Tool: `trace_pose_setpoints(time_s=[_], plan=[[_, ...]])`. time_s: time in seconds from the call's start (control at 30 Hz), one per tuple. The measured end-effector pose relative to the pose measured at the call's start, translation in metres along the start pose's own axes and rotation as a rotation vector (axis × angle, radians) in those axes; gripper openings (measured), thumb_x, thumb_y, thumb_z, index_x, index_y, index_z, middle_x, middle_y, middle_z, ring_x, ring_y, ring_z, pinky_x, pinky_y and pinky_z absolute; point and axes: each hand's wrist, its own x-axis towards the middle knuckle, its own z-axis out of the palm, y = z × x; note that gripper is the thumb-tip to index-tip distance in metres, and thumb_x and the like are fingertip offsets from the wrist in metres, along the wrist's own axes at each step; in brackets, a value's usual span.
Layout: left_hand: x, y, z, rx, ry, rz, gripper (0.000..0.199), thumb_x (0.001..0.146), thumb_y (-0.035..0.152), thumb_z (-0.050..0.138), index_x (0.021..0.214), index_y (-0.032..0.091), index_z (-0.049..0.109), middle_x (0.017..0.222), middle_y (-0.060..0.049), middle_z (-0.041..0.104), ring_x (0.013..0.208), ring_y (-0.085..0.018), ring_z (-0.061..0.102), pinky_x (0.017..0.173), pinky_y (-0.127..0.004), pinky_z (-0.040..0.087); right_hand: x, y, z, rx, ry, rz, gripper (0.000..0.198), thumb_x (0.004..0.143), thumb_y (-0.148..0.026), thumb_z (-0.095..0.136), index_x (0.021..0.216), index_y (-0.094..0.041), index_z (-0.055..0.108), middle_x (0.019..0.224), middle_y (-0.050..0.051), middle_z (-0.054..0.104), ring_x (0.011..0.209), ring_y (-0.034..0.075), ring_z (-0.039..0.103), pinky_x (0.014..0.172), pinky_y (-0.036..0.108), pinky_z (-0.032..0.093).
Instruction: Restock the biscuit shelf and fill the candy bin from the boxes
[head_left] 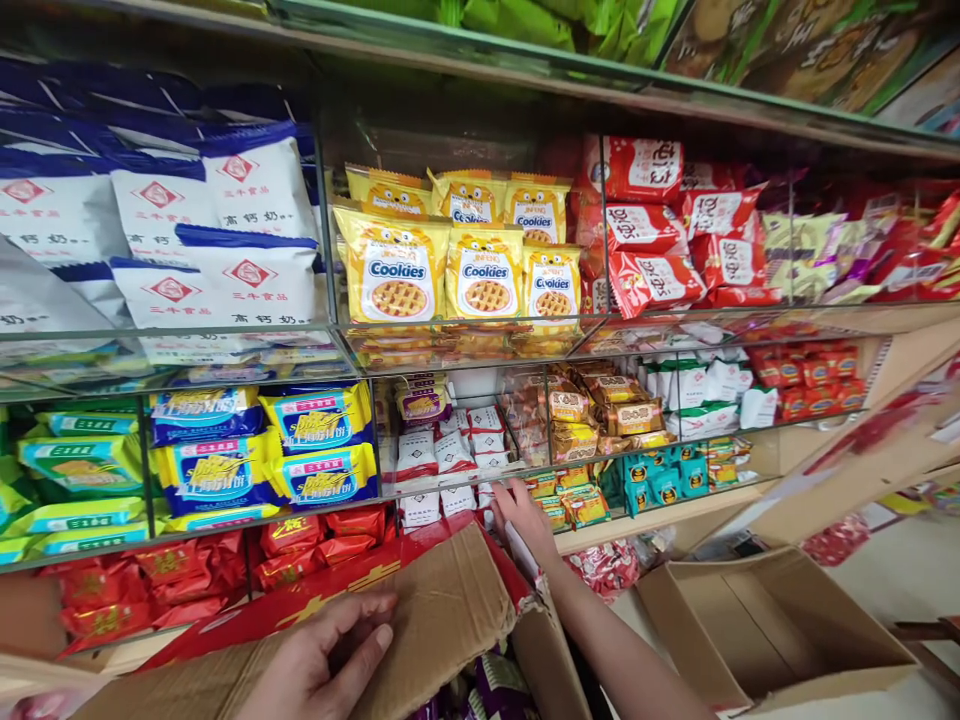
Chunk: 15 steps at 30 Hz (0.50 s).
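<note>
My left hand (319, 660) rests flat on the raised flap of a cardboard box (442, 610) with a red printed side, low in front of me. My right hand (525, 515) reaches up to the lower shelf bin, its fingers at small white snack packets (450, 460) stacked there; whether it grips one is hidden. Inside the box, purple wrapped packets (495, 690) show under the flap.
Glass-fronted shelves (465, 340) hold yellow Cookies bags (397, 270), white and blue bags (225, 230), red packets (652, 240) and blue-yellow biscuit packs (315, 440). An open cardboard box (772, 620) stands on the floor to the right.
</note>
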Motion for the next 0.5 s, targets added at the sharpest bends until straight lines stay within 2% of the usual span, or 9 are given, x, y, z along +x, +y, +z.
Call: trace_pose_setpoints(time_s=[0.1, 0.23, 0.5], plan=[[0.002, 0.003, 0.001, 0.021, 0.017, 0.016, 0.029, 0.079, 0.043, 0.047, 0.095, 0.026, 0.062, 0.093, 0.002, 0.071, 0.090, -0.017, 0.064, 0.079, -0.021, 0.049, 0.002, -0.001, 0.001, 0.001, -0.019, -0.027, 0.038, 0.090, -0.028, 0.034, 0.126, -0.024, 0.043, 0.124, 0.009, 0.047, 0.098, 0.020, 0.054, 0.075, 0.025, 0.044], [0.002, 0.005, -0.001, 0.040, 0.024, 0.023, 0.028, 0.079, 0.043, 0.047, 0.095, 0.027, 0.063, 0.092, 0.003, 0.071, 0.088, -0.016, 0.065, 0.078, -0.021, 0.050, 0.005, -0.003, 0.000, 0.001, -0.048, -0.028, 0.043, 0.087, -0.026, 0.038, 0.129, -0.021, 0.041, 0.127, 0.011, 0.046, 0.092, 0.021, 0.057, 0.074, 0.027, 0.045], [-0.001, 0.003, 0.002, 0.053, 0.017, 0.026, 0.030, 0.080, 0.042, 0.045, 0.098, 0.024, 0.061, 0.094, 0.002, 0.071, 0.090, -0.016, 0.064, 0.079, -0.021, 0.049, -0.006, 0.003, 0.001, 0.073, -0.082, -0.051, 0.052, 0.083, -0.016, 0.039, 0.135, -0.019, 0.033, 0.140, 0.013, 0.031, 0.100, 0.021, 0.056, 0.081, 0.028, 0.044]])
